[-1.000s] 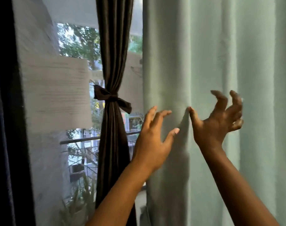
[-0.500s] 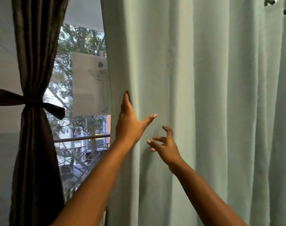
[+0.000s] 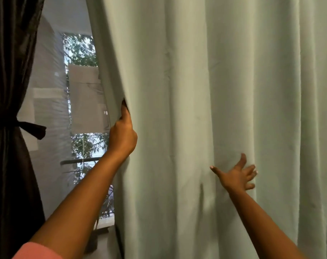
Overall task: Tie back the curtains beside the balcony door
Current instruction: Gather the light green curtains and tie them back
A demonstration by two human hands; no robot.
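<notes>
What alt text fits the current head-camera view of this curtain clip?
A person's left hand grips the left edge of a pale green fabric curtain, while the right hand spreads open against its folds. At far left a dark brown curtain hangs gathered by a dark tie, beside a window showing trees.

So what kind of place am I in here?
Probably a room in a home, at a balcony door. A green curtain hangs full length, a dark curtain is tied back, and a railing with trees shows through the glass.
</notes>
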